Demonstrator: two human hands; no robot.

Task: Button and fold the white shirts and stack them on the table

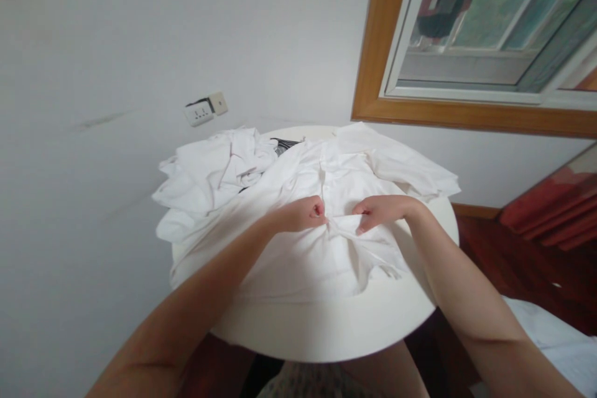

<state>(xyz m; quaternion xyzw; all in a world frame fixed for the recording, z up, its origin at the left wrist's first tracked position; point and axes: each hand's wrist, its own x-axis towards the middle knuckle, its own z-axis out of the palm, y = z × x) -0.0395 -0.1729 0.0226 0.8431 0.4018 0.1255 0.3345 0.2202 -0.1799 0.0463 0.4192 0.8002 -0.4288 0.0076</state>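
A white shirt (pixel 298 267) lies spread over a round white table (pixel 321 329), with its front placket running away from me and one sleeve reaching out to the right. My left hand (pixel 303 214) is closed, its thumb and fingers pinching the shirt near the middle of the front. Just to the right, my right hand (pixel 375 211) grips a fold of the same shirt between thumb and fingers. The cloth is pulled up in creases between both hands. Small details such as buttons are too fine to make out.
A heap of white clothes (pixel 209 168) sits at the table's left, with a black-striped item (pixel 285 145) beside it. Behind the table are a wall with a socket (pixel 200 113) and a wood-framed window (pixel 373 106). White cloth (pixel 555 329) lies low at the right.
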